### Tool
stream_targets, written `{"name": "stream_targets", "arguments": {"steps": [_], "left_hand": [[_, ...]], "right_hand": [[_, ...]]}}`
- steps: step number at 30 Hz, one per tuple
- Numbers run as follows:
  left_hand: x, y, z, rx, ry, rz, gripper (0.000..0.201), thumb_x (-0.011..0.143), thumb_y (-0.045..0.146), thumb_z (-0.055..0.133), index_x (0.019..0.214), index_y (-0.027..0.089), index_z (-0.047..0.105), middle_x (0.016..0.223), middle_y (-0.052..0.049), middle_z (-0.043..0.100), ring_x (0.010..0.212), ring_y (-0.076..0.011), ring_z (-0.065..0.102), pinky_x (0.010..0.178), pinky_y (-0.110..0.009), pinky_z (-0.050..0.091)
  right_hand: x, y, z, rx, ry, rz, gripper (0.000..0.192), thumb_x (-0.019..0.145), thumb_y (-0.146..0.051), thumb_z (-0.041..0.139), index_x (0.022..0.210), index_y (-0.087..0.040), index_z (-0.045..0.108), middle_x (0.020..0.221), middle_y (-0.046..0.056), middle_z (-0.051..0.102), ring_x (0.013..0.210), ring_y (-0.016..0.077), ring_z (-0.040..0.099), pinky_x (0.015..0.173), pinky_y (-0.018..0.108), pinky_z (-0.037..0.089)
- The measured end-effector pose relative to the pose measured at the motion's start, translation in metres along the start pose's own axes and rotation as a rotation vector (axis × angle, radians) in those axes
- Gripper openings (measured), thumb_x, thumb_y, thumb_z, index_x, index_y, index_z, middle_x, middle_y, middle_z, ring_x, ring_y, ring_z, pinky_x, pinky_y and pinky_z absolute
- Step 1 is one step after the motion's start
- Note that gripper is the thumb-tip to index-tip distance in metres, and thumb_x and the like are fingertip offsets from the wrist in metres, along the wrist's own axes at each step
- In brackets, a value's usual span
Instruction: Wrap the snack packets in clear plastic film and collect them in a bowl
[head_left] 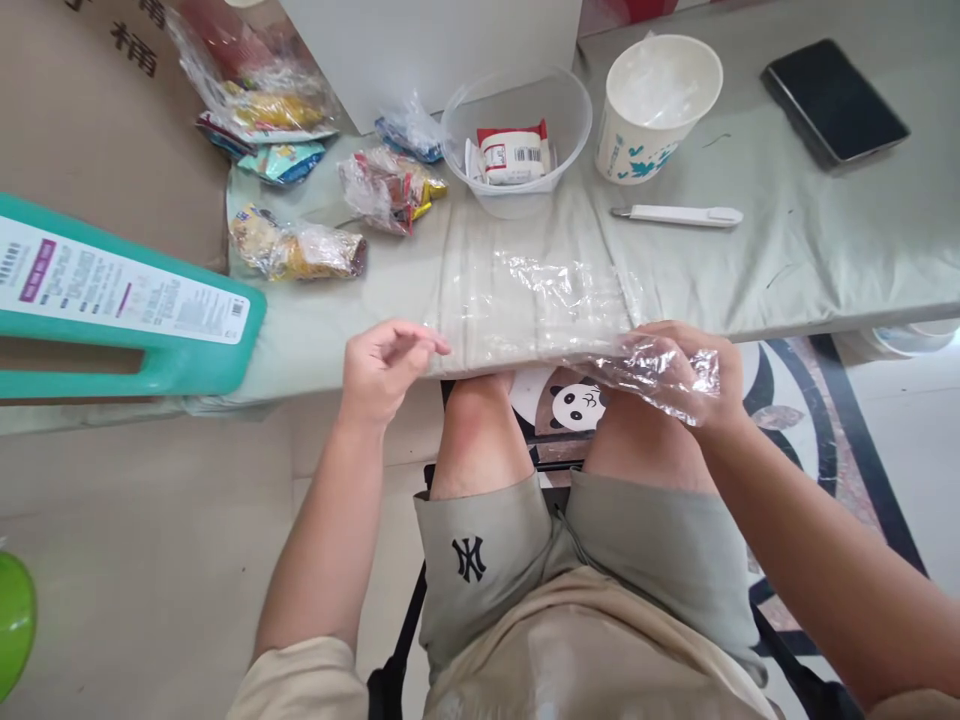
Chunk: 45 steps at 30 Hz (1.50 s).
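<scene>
A person sits at a table (825,260) covered with a pale green cloth. A clear bag (555,300) lies flat on the cloth right at the near edge, in front of their knees. It is thin, see-through and shiny, with lots of little wrinkles that catch the light. You can see the cloth lines right through it.

One end of the bag hangs off the edge and is bunched up over the right hand (694,375). That hand is closed on the crumpled end, with its fingers wrapped in the plastic. The left hand (386,365) is at the other end of the bag. Its fingers are curled loosely and the tips are at the bag's edge. It may be just touching the plastic, but that is hard to see, and it holds nothing.

Farther back sits a clear bowl (517,125) with a small red and white packet (514,152) inside. Next to it on the right is a white cup (656,105) with blue marks. A white knife (679,215) lies in front of the cup. A dark phone (834,100) lies near the far right corner. To the left of the bowl, some snack bags (300,245) are spread out. A teal jug (127,300) lies on its side at the left.
</scene>
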<state>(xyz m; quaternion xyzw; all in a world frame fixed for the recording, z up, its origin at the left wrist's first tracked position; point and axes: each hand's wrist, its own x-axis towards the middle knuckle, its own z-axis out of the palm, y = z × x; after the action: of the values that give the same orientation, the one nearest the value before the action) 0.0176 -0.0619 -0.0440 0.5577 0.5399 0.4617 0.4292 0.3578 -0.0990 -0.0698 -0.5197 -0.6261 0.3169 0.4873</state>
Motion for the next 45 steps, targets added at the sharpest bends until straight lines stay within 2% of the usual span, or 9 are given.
{"name": "stream_targets", "arguments": {"steps": [7,11,15,18,23,31,34,38,45], "left_hand": [[0.011,0.003,0.014,-0.113,0.112,-0.015,0.045,0.076,0.065,0.080,0.078,0.026,0.058,0.055,0.004,0.062,0.047,-0.0119,0.061,0.049,-0.025,0.050],[0.011,-0.006,0.022,-0.084,0.087,-0.056,0.054,0.082,0.076,0.069,0.089,0.026,0.051,0.064,0.005,0.067,0.036,-0.0078,0.054,0.033,-0.021,0.027],[0.017,-0.013,0.026,0.006,0.078,-0.120,0.048,0.090,0.071,0.063,0.091,0.025,0.049,0.074,0.002,0.072,0.038,-0.0069,0.056,0.036,-0.020,0.031],[0.023,-0.015,0.028,0.160,0.117,-0.196,0.037,0.093,0.058,0.065,0.086,0.024,0.052,0.064,0.004,0.068,0.033,-0.0076,0.050,0.035,-0.021,0.032],[0.043,-0.017,0.026,0.397,0.189,-0.126,0.026,0.095,0.041,0.065,0.077,0.023,0.056,0.047,0.007,0.054,0.039,-0.0100,0.046,0.046,-0.024,0.037],[0.090,-0.033,0.024,0.442,0.202,0.153,0.024,0.088,0.033,0.076,0.072,0.020,0.063,0.091,-0.003,0.067,0.097,-0.0180,0.065,0.089,-0.029,0.052],[0.096,-0.030,0.032,0.287,0.067,0.033,0.030,0.095,0.038,0.068,0.071,0.021,0.059,0.076,0.000,0.064,0.077,-0.0135,0.065,0.071,-0.025,0.052],[0.095,-0.013,0.039,0.169,0.015,-0.128,0.034,0.096,0.036,0.067,0.068,0.021,0.053,0.060,0.003,0.056,0.044,-0.0075,0.050,0.040,-0.021,0.033],[0.080,0.007,0.035,0.080,-0.125,-0.187,0.031,0.097,0.031,0.064,0.070,0.022,0.052,0.053,0.007,0.055,0.029,-0.0038,0.037,0.030,-0.020,0.023]], "right_hand": [[-0.017,0.001,-0.005,-0.094,0.014,-0.110,0.013,0.085,-0.032,0.074,0.098,-0.031,0.071,0.116,0.008,0.078,0.116,0.0335,0.073,0.099,0.054,0.059],[-0.018,-0.008,0.007,-0.038,0.144,0.115,0.022,0.099,-0.035,0.059,0.081,-0.026,0.067,0.078,0.003,0.077,0.076,0.0205,0.075,0.074,0.037,0.061],[-0.006,-0.013,0.015,-0.093,0.214,0.362,0.020,0.097,-0.035,0.058,0.081,-0.023,0.063,0.053,-0.003,0.062,0.046,0.0129,0.057,0.050,0.028,0.047],[0.006,-0.014,0.016,-0.207,0.193,0.532,0.010,0.093,-0.031,0.061,0.092,-0.023,0.067,0.050,-0.005,0.059,0.042,0.0125,0.053,0.048,0.027,0.044],[0.015,-0.013,0.013,-0.268,0.146,0.659,0.027,0.092,-0.029,0.061,0.118,-0.025,0.065,0.053,-0.005,0.063,0.044,0.0173,0.059,0.057,0.034,0.052],[0.016,-0.001,0.011,-0.517,0.119,0.472,0.032,0.089,-0.032,0.061,0.120,-0.024,0.060,0.068,-0.001,0.063,0.068,0.0223,0.065,0.077,0.043,0.053],[0.013,0.009,0.010,-0.666,0.154,0.323,0.043,0.082,-0.032,0.066,0.123,-0.024,0.059,0.095,0.007,0.065,0.089,0.0274,0.066,0.081,0.048,0.053],[0.015,0.006,0.005,-0.707,0.145,0.133,0.052,0.082,-0.033,0.067,0.131,-0.022,0.057,0.124,0.018,0.057,0.118,0.0376,0.061,0.098,0.060,0.051],[0.069,-0.024,0.030,-0.224,-0.440,-0.007,0.074,0.082,-0.052,0.073,0.146,-0.021,0.052,0.149,0.017,0.057,0.138,0.0383,0.055,0.115,0.059,0.047]]}}
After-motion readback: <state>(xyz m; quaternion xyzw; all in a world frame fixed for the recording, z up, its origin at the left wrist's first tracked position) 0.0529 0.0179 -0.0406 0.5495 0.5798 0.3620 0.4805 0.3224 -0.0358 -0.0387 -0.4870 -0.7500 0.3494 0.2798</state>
